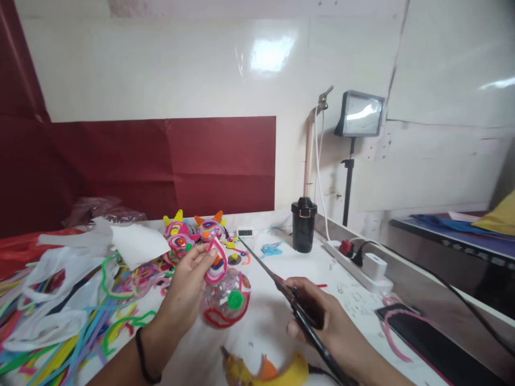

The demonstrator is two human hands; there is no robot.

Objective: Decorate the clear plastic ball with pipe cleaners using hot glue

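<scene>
My left hand [187, 284] pinches a drop-shaped pink-edged piece [217, 262] with white, blue and orange layers, between thumb and fingers. Closed around the black handles of long scissors [277, 279], my right hand [322, 313] points their narrow dark blades away and to the left; they appear nearly edge-on. Just below the pink-edged piece stands a clear round plastic bottle [225, 300] with a green cap and a red fuzzy line around it. Several colourful decorated round figures [177, 241] with horn-like points sit behind my left hand, partly hidden by it.
Pipe cleaners [80, 332] and white plastic bags [52, 279] crowd the left side. A small digital clock [245, 232] and black cup [303, 225] stand at the back. A power strip [362, 271], black phone-like slab [434, 338] and lamp [360, 115] are right; a banana [257, 375] lies in front.
</scene>
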